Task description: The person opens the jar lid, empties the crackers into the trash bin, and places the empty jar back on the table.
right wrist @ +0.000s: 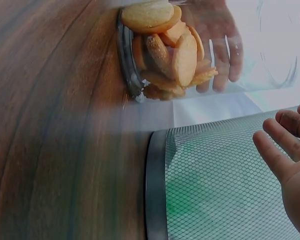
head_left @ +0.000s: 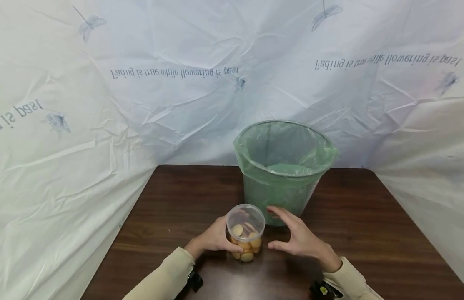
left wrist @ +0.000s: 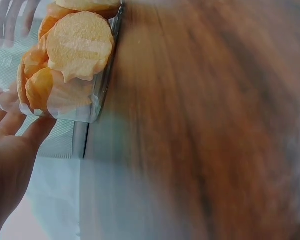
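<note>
A clear plastic jar (head_left: 246, 211) stands upright on the table, with several round, pale golden biscuits (head_left: 247, 248) in its lower part. My left hand (head_left: 216, 236) grips the jar from its left side, thumb in front and fingers round the back. In the right wrist view, those fingers show through the clear wall behind the biscuits (right wrist: 184, 59). Just to the right of the jar, apart from it, my right hand (head_left: 300, 238) holds nothing; its thumb and fingers are spread, with the palm towards the jar.
Close behind the jar and to its right stands a mesh waste bin (right wrist: 230, 175) lined with a green plastic bag (head_left: 284, 183). The dark wooden table (head_left: 367, 233) lies under everything. White printed sheeting (head_left: 201, 108) hangs at the back and sides.
</note>
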A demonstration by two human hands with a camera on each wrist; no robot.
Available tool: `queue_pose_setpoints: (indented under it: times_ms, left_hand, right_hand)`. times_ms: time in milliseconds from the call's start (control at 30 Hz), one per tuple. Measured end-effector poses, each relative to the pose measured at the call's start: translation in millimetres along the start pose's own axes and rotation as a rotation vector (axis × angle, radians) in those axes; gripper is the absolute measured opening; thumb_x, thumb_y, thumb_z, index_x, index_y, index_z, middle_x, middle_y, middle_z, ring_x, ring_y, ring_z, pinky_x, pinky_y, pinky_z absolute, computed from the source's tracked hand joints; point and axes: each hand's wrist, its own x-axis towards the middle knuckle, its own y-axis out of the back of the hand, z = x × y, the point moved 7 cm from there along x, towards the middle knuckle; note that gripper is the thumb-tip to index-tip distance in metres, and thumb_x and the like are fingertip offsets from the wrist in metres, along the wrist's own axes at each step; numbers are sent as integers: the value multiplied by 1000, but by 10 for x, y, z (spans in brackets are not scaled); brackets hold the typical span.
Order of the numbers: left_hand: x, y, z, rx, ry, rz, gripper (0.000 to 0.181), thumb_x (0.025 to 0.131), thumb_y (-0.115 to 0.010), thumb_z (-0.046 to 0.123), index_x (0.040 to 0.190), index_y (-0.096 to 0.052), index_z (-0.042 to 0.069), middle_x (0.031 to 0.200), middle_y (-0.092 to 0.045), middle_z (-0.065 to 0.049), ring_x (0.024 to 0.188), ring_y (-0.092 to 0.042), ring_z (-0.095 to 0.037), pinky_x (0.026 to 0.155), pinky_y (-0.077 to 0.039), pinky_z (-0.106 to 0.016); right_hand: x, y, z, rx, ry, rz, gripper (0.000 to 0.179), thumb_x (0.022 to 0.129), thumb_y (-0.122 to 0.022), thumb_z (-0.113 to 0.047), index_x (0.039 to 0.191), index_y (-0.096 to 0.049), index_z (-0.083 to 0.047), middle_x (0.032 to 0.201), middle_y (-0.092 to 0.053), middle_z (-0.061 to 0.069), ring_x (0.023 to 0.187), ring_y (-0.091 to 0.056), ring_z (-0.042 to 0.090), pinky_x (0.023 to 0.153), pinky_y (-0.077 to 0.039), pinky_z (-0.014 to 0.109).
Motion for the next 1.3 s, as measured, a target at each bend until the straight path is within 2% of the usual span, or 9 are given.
queue_pose_setpoints:
  times_ms: [167,400,500,567,700,867,1000,1133,1300]
  left_hand:
    - [19,-22,59,5,-30,-13,97,66,-91,20,144,-36,3,138,-53,-15,125,-54,-30,104,-46,-40]
    - [70,-2,362,-33,-52,-48,96,67,-88,9,143,-33,-9,136,-50,-29,121,-53,-45,100,-47,-50]
    - [71,1,408,-24,-56,-51,95,67,-88,8,142,-33,-10,135,-51,-30,120,-53,-46,100,-47,-50]
    - [66,-8,368,-20,-59,-43,96,66,-88,8,143,-33,-9,135,-51,-29,121,-54,-44,101,-47,-48]
    - [41,-45,180,-7,-49,-27,99,66,-90,13,146,-32,-2,138,-52,-22,124,-54,-36,104,-47,-41]
    - [15,-67,24,-27,-22,-27,99,68,-90,20,147,-33,6,141,-52,-16,125,-54,-29,104,-46,-36]
    - [9,-72,4,-39,-10,-31,98,69,-89,23,147,-34,6,140,-52,-16,125,-55,-29,104,-46,-36]
    - [18,-65,8,-35,6,-28,98,69,-89,25,147,-34,7,140,-52,-15,125,-55,-26,104,-46,-35]
    - [24,-57,20,-37,10,-27,98,68,-90,25,146,-35,6,140,-52,-14,124,-55,-23,103,-47,-34]
  right_hand:
    - [27,-52,-1,-19,-2,-8,106,70,-87,-34,154,-26,-11,142,-49,12,129,-50,25,94,-52,46]
    - [49,-121,-16,-51,3,-15,108,73,-80,-52,154,-24,-9,146,-46,16,129,-50,31,92,-53,47]
    - [49,-160,-8,-70,-24,-34,109,74,-76,-59,155,-22,-11,150,-41,17,132,-47,34,95,-51,50]
    - [55,-183,-8,-71,-40,-45,110,74,-74,-62,156,-21,-12,151,-39,18,134,-45,36,96,-50,53]
    - [76,-219,-20,-49,-49,-50,109,75,-74,-62,156,-20,-13,151,-40,20,134,-45,37,96,-48,57]
    - [96,-270,-34,-12,-32,-45,107,76,-76,-57,156,-21,-14,150,-41,15,133,-46,34,96,-49,53]
    - [96,-306,-28,6,-29,-34,106,75,-78,-56,155,-22,-14,148,-44,11,130,-49,31,96,-51,49]
    - [106,-313,-29,17,-43,-2,106,72,-80,-55,154,-26,-14,143,-49,12,126,-53,32,94,-51,49]
    - [153,-318,-70,44,-43,53,106,67,-86,-47,151,-32,-12,139,-52,13,123,-53,34,93,-50,49]
